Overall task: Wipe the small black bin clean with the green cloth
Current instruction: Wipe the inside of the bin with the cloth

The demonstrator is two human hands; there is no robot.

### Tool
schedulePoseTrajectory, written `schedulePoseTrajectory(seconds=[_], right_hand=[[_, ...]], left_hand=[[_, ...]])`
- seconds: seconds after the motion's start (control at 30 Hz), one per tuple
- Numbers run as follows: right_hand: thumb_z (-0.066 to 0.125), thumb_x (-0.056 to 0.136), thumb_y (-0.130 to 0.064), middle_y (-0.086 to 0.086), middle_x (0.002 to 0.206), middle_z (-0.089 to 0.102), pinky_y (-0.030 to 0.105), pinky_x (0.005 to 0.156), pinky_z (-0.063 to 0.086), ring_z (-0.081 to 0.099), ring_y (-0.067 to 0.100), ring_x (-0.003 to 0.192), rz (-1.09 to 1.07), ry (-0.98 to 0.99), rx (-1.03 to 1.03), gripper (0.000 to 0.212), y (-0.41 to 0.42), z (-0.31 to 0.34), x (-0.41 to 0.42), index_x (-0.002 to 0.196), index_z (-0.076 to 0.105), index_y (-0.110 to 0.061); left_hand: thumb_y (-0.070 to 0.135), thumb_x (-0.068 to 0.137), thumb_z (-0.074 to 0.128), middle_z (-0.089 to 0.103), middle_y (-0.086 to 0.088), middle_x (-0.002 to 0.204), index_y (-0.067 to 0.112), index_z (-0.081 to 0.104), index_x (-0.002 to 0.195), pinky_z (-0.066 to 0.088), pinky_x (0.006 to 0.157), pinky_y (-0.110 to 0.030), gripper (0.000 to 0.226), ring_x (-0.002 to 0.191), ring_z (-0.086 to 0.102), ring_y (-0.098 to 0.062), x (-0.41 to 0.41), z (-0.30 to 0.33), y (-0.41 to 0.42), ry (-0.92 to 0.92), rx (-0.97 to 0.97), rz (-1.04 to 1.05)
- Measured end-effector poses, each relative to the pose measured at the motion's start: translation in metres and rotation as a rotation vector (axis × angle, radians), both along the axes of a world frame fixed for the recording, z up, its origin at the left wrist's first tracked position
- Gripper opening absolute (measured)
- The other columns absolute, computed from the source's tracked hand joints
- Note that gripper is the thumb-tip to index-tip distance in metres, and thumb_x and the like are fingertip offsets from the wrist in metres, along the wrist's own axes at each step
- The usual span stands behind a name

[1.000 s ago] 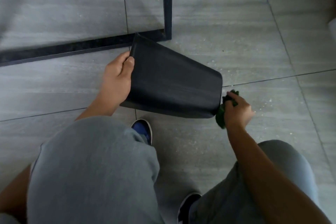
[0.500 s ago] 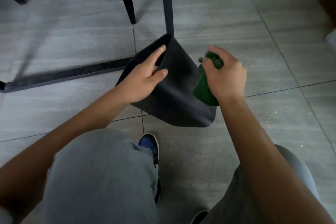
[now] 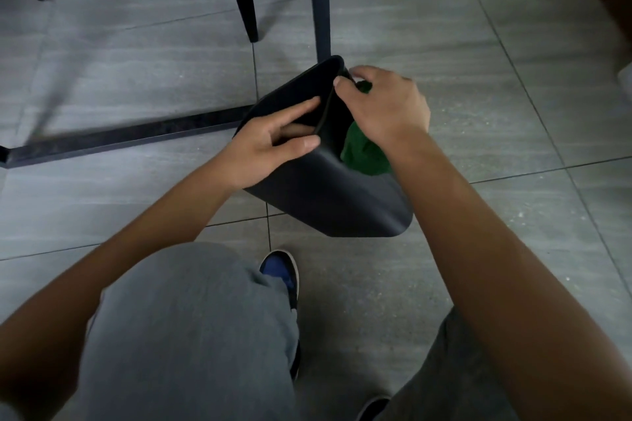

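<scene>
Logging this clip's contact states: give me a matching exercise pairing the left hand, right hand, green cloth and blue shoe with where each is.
Things:
1 left hand
2 right hand
3 green cloth
4 blue shoe

Places:
A on the tiled floor by the knee
B gripping the black bin rim
C bunched against the bin's side
D closed around the cloth

Pairs: 1-B, 2-D, 3-C, 4-A

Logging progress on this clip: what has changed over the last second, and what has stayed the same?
The right hand carried the green cloth from the bin's base end up onto its side wall, near the rim. The left hand regripped: fingers now reach inside the opening, thumb outside. The black bin turned, its base now toward the person. Unchanged: both hands keep their holds, and the bin is still tipped above the floor.
</scene>
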State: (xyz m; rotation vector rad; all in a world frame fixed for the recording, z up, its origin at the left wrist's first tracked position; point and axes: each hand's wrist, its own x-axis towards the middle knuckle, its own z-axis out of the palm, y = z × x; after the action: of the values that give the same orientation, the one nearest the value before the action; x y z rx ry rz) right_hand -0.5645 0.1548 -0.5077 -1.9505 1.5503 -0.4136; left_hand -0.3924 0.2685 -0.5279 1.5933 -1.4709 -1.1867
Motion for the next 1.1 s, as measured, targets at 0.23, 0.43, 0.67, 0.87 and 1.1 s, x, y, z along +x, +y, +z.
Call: schedulePoseTrajectory(seconds=[0.23,0.43,0.67,0.87,1.1], right_hand=[[0.053,0.09,-0.063,-0.002,0.121,0.072,0.034,0.079,0.046,0.066,0.027,0.113,0.08,0.123,-0.064,0.064,-0.007,0.011,0.01,0.15,0.046,-0.043],[0.051,0.092,-0.056,0.0,0.12,0.07,0.034,0.078,0.045,0.065,0.031,0.113,0.107,0.203,-0.051,0.061,-0.008,0.011,0.005,0.152,0.041,-0.045],[0.05,0.095,-0.051,0.003,0.129,0.067,0.04,0.085,0.049,0.062,0.034,0.117,0.086,0.235,0.011,0.062,-0.024,0.009,-0.023,0.155,0.035,-0.049],[0.055,0.093,-0.045,0.0,0.101,0.065,0.036,0.076,0.048,0.063,0.03,0.098,0.095,0.26,0.018,0.068,-0.019,0.009,-0.036,0.157,0.031,-0.048],[0.064,0.091,-0.037,0.004,0.114,0.07,0.039,0.085,0.056,0.066,0.032,0.106,0.15,0.266,-0.042,0.071,-0.004,0.011,-0.045,0.156,0.037,-0.038]], left_hand=[[0.017,0.107,0.045,0.067,0.019,0.124,0.004,0.058,0.137,0.045,0.105,-0.021,0.035,0.119,0.061,0.0,-0.011,-0.01,0.011,-0.176,-0.181,-0.051],[0.026,0.104,0.05,0.063,0.013,0.13,0.023,0.042,0.149,0.039,0.105,-0.011,0.046,0.121,0.056,0.008,-0.007,-0.007,0.01,-0.127,-0.097,-0.056],[0.042,0.1,0.054,0.055,-0.009,0.146,0.031,0.019,0.159,0.045,0.108,-0.041,0.069,0.127,0.058,-0.03,0.063,-0.055,0.027,-0.541,0.288,0.376],[0.015,0.103,0.053,0.056,-0.006,0.131,0.036,0.028,0.155,0.06,0.051,-0.03,0.061,0.076,0.074,-0.028,0.056,-0.085,0.024,-0.089,0.309,0.441],[0.01,0.103,0.05,0.057,-0.002,0.135,0.055,0.031,0.143,0.047,0.107,-0.043,0.063,0.123,0.059,-0.031,0.064,-0.092,0.029,-0.136,0.202,0.455]])
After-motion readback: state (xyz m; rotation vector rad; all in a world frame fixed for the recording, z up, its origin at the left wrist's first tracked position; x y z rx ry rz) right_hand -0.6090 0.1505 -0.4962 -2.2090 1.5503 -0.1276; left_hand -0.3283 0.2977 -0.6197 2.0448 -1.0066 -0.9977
